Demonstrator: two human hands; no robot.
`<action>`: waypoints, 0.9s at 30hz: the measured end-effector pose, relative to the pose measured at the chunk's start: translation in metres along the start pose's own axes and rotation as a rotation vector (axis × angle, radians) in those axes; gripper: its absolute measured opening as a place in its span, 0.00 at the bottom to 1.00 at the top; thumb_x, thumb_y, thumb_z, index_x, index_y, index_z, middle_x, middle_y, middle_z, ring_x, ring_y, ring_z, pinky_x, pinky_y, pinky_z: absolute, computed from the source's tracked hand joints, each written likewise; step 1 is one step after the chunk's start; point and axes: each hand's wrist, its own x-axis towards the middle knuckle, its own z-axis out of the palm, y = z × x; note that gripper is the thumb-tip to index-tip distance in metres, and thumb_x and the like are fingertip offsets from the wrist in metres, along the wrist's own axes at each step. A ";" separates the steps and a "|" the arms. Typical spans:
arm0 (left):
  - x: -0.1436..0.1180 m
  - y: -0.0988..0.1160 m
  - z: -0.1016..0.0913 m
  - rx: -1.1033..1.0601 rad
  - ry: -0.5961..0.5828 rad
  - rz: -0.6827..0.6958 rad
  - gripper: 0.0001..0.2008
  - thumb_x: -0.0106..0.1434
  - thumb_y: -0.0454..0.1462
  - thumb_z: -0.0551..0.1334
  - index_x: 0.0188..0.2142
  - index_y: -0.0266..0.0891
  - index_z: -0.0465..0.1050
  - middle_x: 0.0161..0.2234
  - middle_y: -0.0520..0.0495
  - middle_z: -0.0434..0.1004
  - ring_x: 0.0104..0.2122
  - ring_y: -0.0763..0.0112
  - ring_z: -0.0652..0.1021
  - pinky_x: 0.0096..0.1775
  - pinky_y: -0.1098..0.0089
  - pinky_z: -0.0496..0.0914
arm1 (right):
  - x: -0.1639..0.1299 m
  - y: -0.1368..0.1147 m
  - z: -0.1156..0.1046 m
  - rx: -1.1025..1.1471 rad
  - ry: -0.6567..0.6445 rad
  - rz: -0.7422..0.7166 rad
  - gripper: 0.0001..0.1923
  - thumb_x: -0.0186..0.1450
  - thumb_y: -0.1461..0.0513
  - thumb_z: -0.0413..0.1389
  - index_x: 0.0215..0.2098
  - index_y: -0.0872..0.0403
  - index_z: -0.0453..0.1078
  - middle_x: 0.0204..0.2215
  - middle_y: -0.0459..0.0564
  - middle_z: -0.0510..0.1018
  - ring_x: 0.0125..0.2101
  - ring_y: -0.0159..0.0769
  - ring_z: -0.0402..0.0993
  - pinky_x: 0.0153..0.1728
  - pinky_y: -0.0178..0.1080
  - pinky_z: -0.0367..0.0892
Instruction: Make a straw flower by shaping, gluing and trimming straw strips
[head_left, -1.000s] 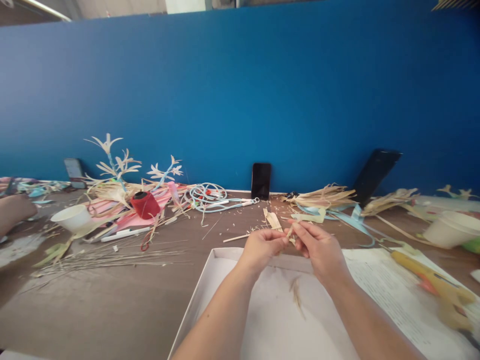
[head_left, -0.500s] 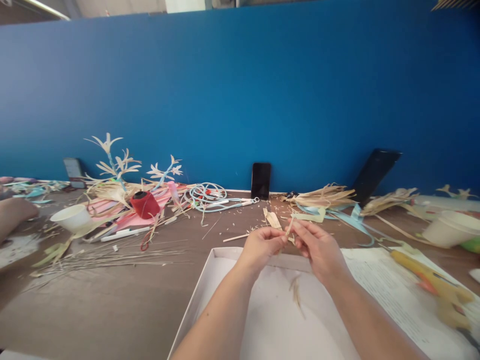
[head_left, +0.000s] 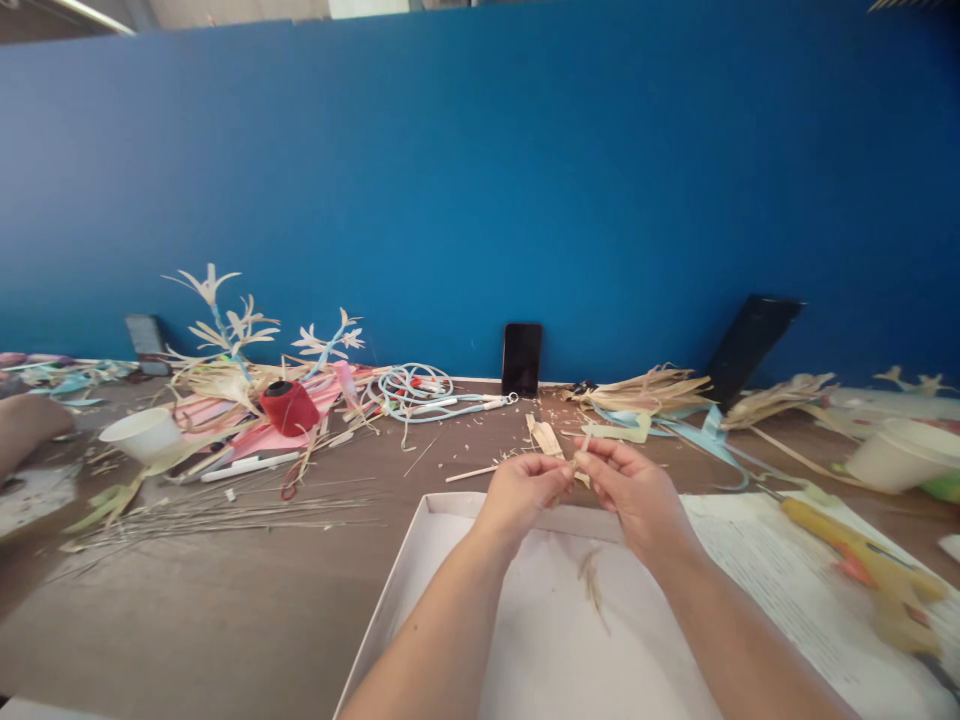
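My left hand [head_left: 523,493] and my right hand [head_left: 634,493] meet over the far rim of a shallow white box [head_left: 420,580]. Both pinch one small dry straw strip [head_left: 579,462] between their fingertips. A few loose straw fibres [head_left: 594,585] lie on the box floor under my wrists. A short pale husk piece [head_left: 545,438] and a thin stick [head_left: 472,473] lie on the brown table just beyond my fingers.
A black phone [head_left: 522,358] and a dark tablet [head_left: 750,343] lean on the blue wall. Left: red spool [head_left: 289,408], white cup [head_left: 142,436], straw flowers [head_left: 232,330], cable coil [head_left: 412,390], another person's hand [head_left: 26,425]. Right: husk pile [head_left: 645,390], glue gun [head_left: 862,565], printed sheet [head_left: 772,580], white bowl [head_left: 900,455].
My fingers have shifted slightly on the straw strip, and the hands sit a little higher. The other person's hand at the left edge has drawn back a bit.
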 end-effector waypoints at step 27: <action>0.002 -0.002 -0.002 -0.070 -0.015 -0.010 0.15 0.45 0.43 0.68 0.26 0.33 0.74 0.18 0.53 0.66 0.19 0.81 0.60 0.24 0.74 0.52 | -0.003 -0.002 0.002 -0.065 0.020 -0.019 0.19 0.53 0.53 0.62 0.39 0.54 0.73 0.21 0.43 0.69 0.18 0.24 0.55 0.16 0.29 0.51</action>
